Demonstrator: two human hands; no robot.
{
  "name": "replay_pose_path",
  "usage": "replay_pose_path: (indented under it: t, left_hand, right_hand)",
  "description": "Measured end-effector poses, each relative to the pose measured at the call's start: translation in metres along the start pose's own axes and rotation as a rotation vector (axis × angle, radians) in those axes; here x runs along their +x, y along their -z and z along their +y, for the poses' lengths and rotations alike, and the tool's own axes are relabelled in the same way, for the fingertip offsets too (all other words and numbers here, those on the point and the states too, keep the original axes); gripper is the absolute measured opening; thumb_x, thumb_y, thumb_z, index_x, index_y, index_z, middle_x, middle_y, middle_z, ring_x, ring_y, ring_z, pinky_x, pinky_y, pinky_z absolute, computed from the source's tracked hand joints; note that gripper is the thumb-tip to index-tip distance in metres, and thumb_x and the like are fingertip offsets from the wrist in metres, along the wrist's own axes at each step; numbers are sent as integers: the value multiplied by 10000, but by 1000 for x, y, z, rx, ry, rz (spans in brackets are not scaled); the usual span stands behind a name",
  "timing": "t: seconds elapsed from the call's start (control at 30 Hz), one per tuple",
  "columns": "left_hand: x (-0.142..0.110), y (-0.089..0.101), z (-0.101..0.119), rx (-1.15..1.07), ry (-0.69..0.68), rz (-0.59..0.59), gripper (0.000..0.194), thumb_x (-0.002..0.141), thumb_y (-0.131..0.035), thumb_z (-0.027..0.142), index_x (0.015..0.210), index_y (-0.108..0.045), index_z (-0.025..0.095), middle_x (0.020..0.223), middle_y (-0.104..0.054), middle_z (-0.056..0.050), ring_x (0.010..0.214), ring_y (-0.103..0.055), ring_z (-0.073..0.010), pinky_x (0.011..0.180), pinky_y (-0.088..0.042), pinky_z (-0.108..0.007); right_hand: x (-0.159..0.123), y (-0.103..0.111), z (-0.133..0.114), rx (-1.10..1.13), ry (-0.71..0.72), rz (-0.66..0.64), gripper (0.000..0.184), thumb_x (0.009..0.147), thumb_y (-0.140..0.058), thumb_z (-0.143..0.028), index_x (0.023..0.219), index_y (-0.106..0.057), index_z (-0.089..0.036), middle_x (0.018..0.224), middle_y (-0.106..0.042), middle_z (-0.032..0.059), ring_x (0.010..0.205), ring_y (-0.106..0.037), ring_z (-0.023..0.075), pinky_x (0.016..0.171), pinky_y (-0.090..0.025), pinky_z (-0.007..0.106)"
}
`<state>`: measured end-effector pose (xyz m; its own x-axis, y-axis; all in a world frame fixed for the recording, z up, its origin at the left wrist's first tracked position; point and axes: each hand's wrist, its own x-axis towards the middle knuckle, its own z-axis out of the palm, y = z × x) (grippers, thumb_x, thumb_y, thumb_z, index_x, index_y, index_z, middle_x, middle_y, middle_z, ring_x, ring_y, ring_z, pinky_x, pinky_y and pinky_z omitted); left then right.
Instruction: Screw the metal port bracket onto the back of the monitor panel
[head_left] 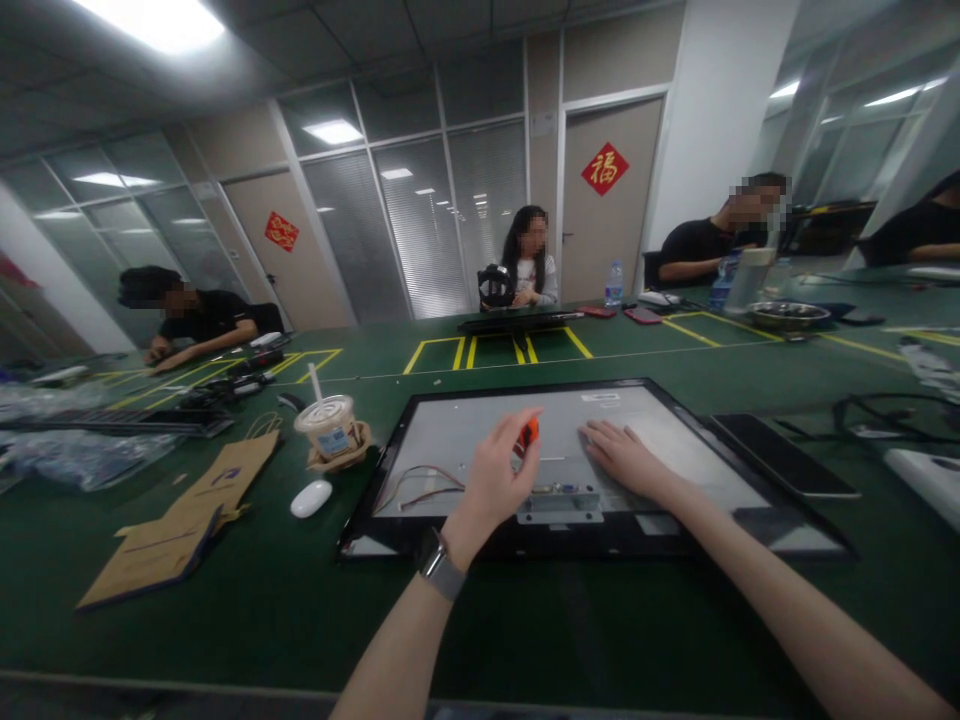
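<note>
A flat monitor panel lies face down on the green table, its grey metal back up inside a black frame. My left hand is closed round an orange-handled screwdriver, held upright over the panel's middle. My right hand rests flat on the metal back, fingers stretched out, just right of the tool. A small metal bracket with connectors sits on the panel below both hands. Thin coloured wires trail across the panel's left part.
A lidded drink cup with a straw, a white mouse and a brown paper bag lie to the left. A dark phone-like slab and cables lie to the right. Other people sit along the far edge.
</note>
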<state>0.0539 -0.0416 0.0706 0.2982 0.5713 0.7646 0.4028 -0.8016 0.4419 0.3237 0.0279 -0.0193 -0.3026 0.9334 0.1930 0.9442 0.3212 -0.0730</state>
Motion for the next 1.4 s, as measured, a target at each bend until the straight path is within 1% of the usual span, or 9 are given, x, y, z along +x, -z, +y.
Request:
replay_pose_path:
  t: [0.13,0.2,0.27,0.37,0.47,0.57,0.83,1.0,1.4]
  left_hand:
    - [2,0,0,-7,4,160,351,970,-533,193,1320,-558,216,1024,-660,-60,836,-652,-152,781,-580,-294]
    - [1,-3,1,-105,74,253,341,973,-552,212,1314,-558,218,1045,-664,-59,838,-669,-144,776,-590,-289]
    - [-1,-10,3,-249,180,292,344,978,-566,235,1321,-542,217,1042,-673,-51,803,-685,-128,756,-602,-277]
    - [-6,-24,5,-375,271,207,373,971,-600,264,1333,-523,216,1051,-683,-51,839,-709,-138,767,-615,-280]
    - [-12,-33,6,-342,254,151,374,962,-623,294,1320,-544,221,1079,-682,-62,888,-705,-158,767,-622,-291]
    - [-14,-35,6,-284,217,122,371,966,-621,315,1320,-553,227,1104,-680,-69,921,-698,-170,779,-627,-304]
    - [-13,-34,7,-253,181,137,367,962,-623,291,1318,-561,229,1095,-684,-67,904,-692,-162,756,-630,-290]
    - [-12,-32,9,-236,195,141,348,959,-625,286,1297,-573,222,1089,-690,-68,905,-692,-165,760,-630,-291]
    - [-15,-36,7,-217,150,107,351,979,-602,320,1318,-562,239,1125,-688,-71,931,-696,-175,774,-632,-310]
  right_hand:
    - [0,1,1,0,6,-7,524,1020,-290,-333,1467,-533,-207,1559,-483,158,1435,-434,324,1141,-334,606]
    - [0,1,1,0,6,-6,526,1019,-288,-329,1467,-534,-204,1561,-480,161,1436,-432,327,1141,-333,609]
    - [0,0,1,0,-1,-3,526,1019,-290,-326,1470,-530,-204,1562,-478,163,1437,-430,330,1140,-335,609]
    - [0,0,0,-5,-8,2,519,1016,-301,-317,1471,-528,-216,1560,-483,156,1433,-436,333,1137,-340,607]
    - [-1,0,0,-8,5,15,513,1009,-309,-303,1467,-530,-234,1552,-494,153,1424,-448,337,1123,-351,621]
    - [0,-1,0,-12,1,15,518,1006,-306,-296,1466,-532,-222,1552,-491,163,1422,-447,340,1118,-356,623]
    - [-1,1,-2,-7,7,31,500,1005,-336,-286,1460,-535,-230,1540,-508,156,1417,-454,326,1115,-364,608]
    - [0,-2,-1,-17,8,28,516,1010,-308,-289,1464,-528,-185,1544,-497,179,1423,-446,331,1115,-361,613]
    - [0,-3,-1,-19,11,46,505,1005,-320,-289,1460,-536,-245,1536,-518,145,1411,-465,319,1117,-360,612]
